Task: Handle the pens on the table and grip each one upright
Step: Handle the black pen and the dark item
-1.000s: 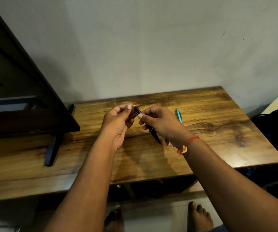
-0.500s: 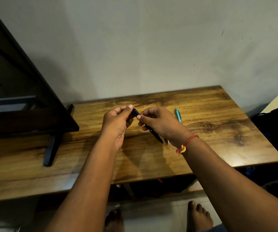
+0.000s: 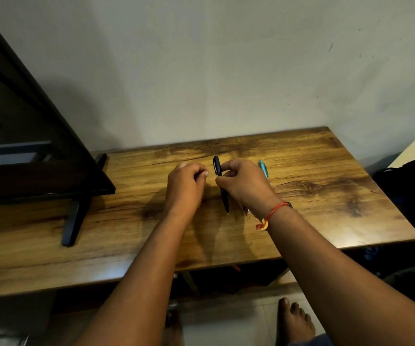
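right hand (image 3: 243, 186) pinches a slim black plastic pen (image 3: 224, 198) near its clip, tip down. left hand (image 3: 185, 188) curled beside, apparently empty. best practice: barrel vertical, pinch firm.

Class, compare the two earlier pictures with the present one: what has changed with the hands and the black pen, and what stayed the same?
The left hand let go of the black pen at its top end and drew back slightly, fingers curled. The right hand alone grips it now, swung from a slant to nearly upright, tip down. The teal pen stays lying on the table.
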